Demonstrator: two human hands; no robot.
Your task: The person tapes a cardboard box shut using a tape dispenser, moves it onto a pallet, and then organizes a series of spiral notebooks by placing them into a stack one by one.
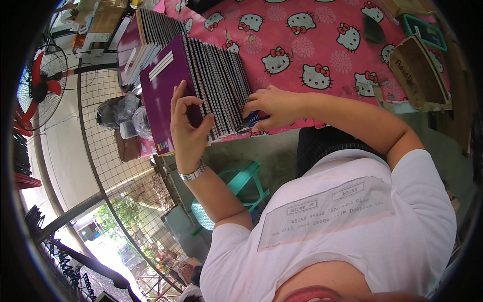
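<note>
A thick row of spiral notebooks (221, 85) stands on the table, wire bindings turned up and a purple cover at its left end. My left hand (190, 121) is against that purple cover, its fingers apart and bent, with thumb and forefinger curved beside the bindings. At the row's right end, my right hand (269, 106) has its fingers and thumb around the edge of the last notebooks, where something blue (254, 118) shows between them. Behind and to the left stands another stack of notebooks (156, 38), also with a purple cover.
A pink cartoon-print cloth (302, 48) covers the table. An open cardboard box (420, 73) and a teal basket (425, 31) are at the far right. A green stool (246, 183) stands below the front edge. To the left are plastic bags (141, 121) and a fan (40, 85).
</note>
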